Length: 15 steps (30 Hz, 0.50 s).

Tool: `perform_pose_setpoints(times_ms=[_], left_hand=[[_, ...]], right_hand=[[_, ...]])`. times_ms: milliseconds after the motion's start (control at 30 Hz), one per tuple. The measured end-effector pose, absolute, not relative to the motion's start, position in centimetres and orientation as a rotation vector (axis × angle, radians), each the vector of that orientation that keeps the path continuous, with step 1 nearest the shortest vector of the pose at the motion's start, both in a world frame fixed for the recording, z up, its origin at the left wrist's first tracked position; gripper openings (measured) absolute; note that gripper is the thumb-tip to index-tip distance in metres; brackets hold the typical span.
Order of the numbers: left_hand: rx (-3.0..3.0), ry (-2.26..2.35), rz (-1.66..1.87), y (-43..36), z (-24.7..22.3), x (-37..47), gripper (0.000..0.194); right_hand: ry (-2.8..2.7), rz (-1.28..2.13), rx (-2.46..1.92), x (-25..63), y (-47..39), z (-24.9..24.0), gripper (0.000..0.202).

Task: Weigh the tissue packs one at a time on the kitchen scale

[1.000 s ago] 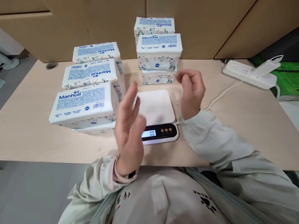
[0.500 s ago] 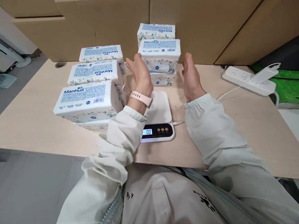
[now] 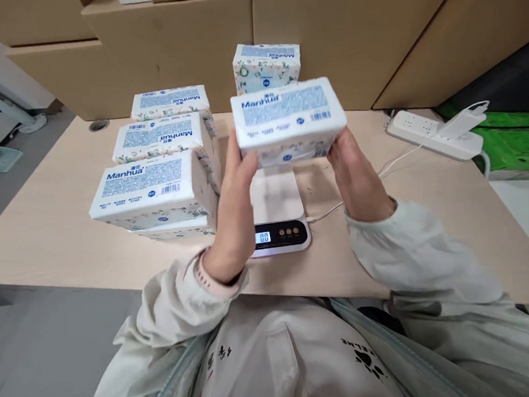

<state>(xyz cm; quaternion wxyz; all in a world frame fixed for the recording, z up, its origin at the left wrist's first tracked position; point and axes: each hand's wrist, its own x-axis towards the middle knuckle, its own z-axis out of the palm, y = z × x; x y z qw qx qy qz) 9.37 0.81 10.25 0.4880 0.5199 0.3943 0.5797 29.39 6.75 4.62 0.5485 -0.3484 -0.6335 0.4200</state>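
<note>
A white tissue pack (image 3: 289, 121) with blue print is held in the air between both hands, over the back of the white scale (image 3: 276, 200). My left hand (image 3: 235, 210) presses its left end, and my right hand (image 3: 358, 177) grips its right end. The scale's display reads 0.0. Behind the held pack stand more tissue packs (image 3: 267, 67). Left of my left hand, several tissue packs (image 3: 149, 188) are stacked in rows on the table.
Cardboard boxes (image 3: 352, 40) line the back of the wooden table (image 3: 52, 225). At the right lie a white power strip (image 3: 433, 134) and a cable running to the scale. A green crate (image 3: 522, 155) is beyond the right edge.
Both hands have taken hold of the front upper tissue pack of the back stack. It has been lifted and brought nearer, toward the scale. The view has shifted slightly.
</note>
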Motion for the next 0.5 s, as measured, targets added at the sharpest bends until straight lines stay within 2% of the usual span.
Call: perform_pose_setpoints(times_ms=[133, 300, 500], left_hand=[[1.206, 1.037, 1.363, -3.0, 7.3, 6.4, 0.056], [1.199, 1.199, 1.365, -3.9, 4.1, 5.0, 0.066], [1.293, 1.252, 1.464, -4.4, 1.0, 4.5, 0.072]], right_hand=[[-1.526, 1.115, -0.864, 28.3, 1.9, 2.9, 0.064], [-1.53, 1.229, -0.92, 27.2, 0.7, 0.0, 0.068], [-1.392, 0.973, -1.058, 28.8, 0.5, -1.4, 0.065]])
